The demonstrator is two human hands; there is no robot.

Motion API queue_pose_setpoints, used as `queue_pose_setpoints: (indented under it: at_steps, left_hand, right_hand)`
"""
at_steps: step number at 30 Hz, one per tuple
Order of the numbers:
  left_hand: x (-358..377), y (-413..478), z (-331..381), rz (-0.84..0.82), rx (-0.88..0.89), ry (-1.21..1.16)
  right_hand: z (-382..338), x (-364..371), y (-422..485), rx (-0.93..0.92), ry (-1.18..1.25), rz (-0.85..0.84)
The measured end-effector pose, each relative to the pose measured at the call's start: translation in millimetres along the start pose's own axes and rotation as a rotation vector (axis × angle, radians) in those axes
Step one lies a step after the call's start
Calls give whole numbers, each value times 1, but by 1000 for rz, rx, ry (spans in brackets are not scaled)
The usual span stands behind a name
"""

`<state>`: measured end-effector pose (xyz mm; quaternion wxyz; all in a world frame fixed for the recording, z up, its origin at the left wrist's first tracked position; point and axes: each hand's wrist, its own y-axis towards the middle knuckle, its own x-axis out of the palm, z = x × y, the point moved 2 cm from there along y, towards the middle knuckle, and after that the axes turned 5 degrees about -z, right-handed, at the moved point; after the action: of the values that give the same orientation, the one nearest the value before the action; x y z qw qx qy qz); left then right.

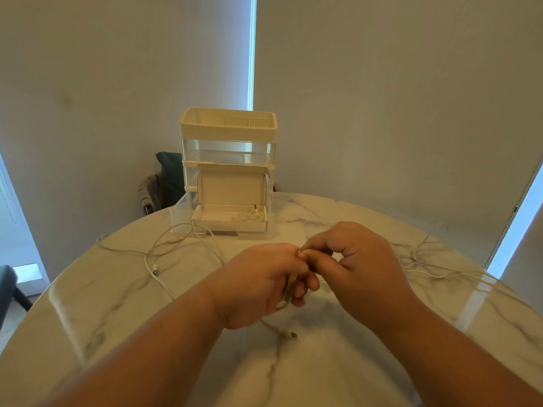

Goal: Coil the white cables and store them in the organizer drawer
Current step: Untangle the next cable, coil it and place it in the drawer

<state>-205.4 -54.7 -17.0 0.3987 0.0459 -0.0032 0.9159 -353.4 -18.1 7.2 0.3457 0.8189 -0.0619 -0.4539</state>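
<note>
My left hand [261, 286] grips a coiled white cable [286, 301] over the middle of the marble table; its plug end [293, 335] dangles just below. My right hand [352, 262] meets the left one, fingertips pinching at the same cable. A loose white cable [155, 259] sprawls on the table to the left, another [426, 262] to the right. At the far edge stands the clear organizer [229, 148] with its bottom drawer [182, 215] pulled open. A white cardboard box [232, 221] with its lid up sits in the drawer, a coiled cable [248, 216] inside.
The round marble table [117, 318] drops off at left and right. A dark chair [164, 183] stands behind the table, left of the organizer. Grey blinds cover the windows behind.
</note>
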Motion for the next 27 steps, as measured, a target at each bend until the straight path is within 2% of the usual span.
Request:
queue_pose_setpoints:
  at_steps: [8,17,22,27]
  left_hand:
    - [-1,-5,6,13,-42,337]
    - [1,-1,-7,-77,-70,43]
    - [2,0,-12,-124,-106,26]
    - [4,-1,-7,-133,-84,132]
  right_hand:
    - [0,-1,0,-42,-39,-23]
    - [14,3,0,33,48,-81]
    - [24,2,-1,105,219,-135]
    - [42,-3,-1,233,564,-150]
